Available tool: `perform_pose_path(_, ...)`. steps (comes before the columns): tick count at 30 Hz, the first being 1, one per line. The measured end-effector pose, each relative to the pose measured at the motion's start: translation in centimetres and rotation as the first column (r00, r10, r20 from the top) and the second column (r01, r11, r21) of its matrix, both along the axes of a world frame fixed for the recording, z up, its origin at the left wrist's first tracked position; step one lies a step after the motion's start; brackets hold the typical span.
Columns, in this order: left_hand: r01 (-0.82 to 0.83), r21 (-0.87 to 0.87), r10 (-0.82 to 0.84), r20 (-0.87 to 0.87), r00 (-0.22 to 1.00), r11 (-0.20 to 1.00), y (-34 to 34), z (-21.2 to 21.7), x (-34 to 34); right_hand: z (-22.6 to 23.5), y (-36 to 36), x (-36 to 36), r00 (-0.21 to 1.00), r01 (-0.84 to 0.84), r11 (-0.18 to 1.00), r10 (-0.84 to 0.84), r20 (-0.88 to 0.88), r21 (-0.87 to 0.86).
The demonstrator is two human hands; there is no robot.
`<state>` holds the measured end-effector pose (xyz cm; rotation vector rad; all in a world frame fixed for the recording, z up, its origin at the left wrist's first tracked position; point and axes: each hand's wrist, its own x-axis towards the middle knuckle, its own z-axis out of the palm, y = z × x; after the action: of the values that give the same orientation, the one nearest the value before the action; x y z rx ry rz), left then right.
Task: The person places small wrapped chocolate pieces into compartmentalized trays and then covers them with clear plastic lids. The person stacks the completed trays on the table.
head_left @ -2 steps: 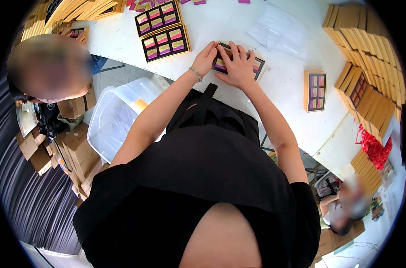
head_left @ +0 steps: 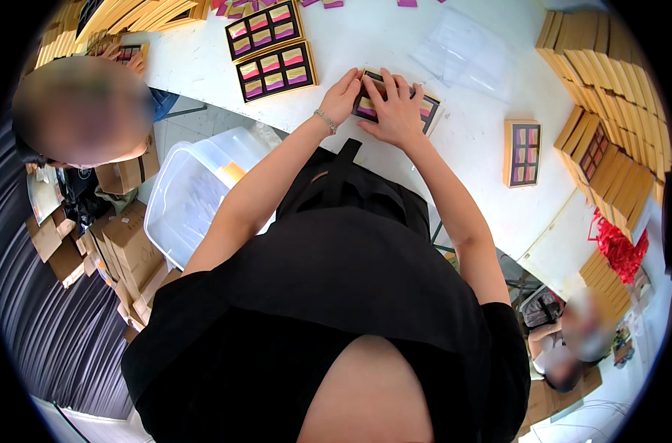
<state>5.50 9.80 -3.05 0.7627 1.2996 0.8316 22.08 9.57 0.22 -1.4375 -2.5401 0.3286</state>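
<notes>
- Nearest, the wearer's black clothing [head_left: 350, 273] fills the view around 6 o'clock.
- Forearms reach up from it toward the box [head_left: 427, 111] under the hands, which lies on the white table [head_left: 350, 44] near 12 o'clock; it is dark inside, with gold, pink and purple pieces. Clock directions below run from this box.
- The left hand [head_left: 341, 97], a bracelet [head_left: 325, 122] on its wrist, lies along the box's left end, fingers straight; I cannot tell whether it grips.
- The right hand [head_left: 396, 114] rests across the top, fingers spread, touching without clenching.
- Against the earlier frame, both hands keep the same place and pose on the box; only the right-hand surroundings show slightly lower in view.
- At about 9 to 10 o'clock, two boxes [head_left: 277, 71] lie side by side, six compartments each, filled.
- At 2 o'clock, clear plastic sheets [head_left: 465, 59] lie flat.
- At 4 o'clock, a lone box [head_left: 524, 153] lies apart.
- At 8 o'clock, below the table edge, stands a clear tub [head_left: 158, 214].
- Farther, at 3 o'clock, rise stacked boxes [head_left: 609, 81].
- At 4 o'clock lies shiny red material [head_left: 618, 247].
- At 9 to 10 o'clock, a co-worker's hand [head_left: 134, 62] is beside another box.
</notes>
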Motion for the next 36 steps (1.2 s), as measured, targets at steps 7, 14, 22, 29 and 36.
perform_pose_path(7, 0.162, 0.087, -0.119, -0.371, 0.921, 0.983, 0.4, 0.3, 0.6, -0.5, 1.1, 0.6, 0.991, -0.120, 0.993, 0.121, -0.053, 0.019)
perform_pose_path(14, 0.154, 0.105, -0.102, -0.389, 0.916, 0.983, 0.8, 0.0, 1.0, -0.4, 1.0, 0.6, 0.993, -0.052, 0.999, 0.052, -0.102, -0.003)
perform_pose_path(22, 0.100, -0.042, -0.109, -0.379, 0.919, 0.994, 0.3, 0.3, 1.8, 0.2, 1.7, 0.9, 0.994, -0.069, 0.997, 0.067, -0.082, -0.018)
perform_pose_path(29, -0.030, -0.081, 0.017, -0.159, 0.987, 0.996, -0.1, -0.1, 1.0, 1.9, 1.0, 2.4, 0.993, -0.065, 0.998, 0.065, -0.100, -0.001)
perform_pose_path(36, -0.051, -0.153, 0.060, 0.053, 0.997, 0.987, -1.1, -0.6, 2.3, 1.0, 0.6, 4.0, 0.994, -0.108, 0.990, 0.105, -0.034, -0.092)
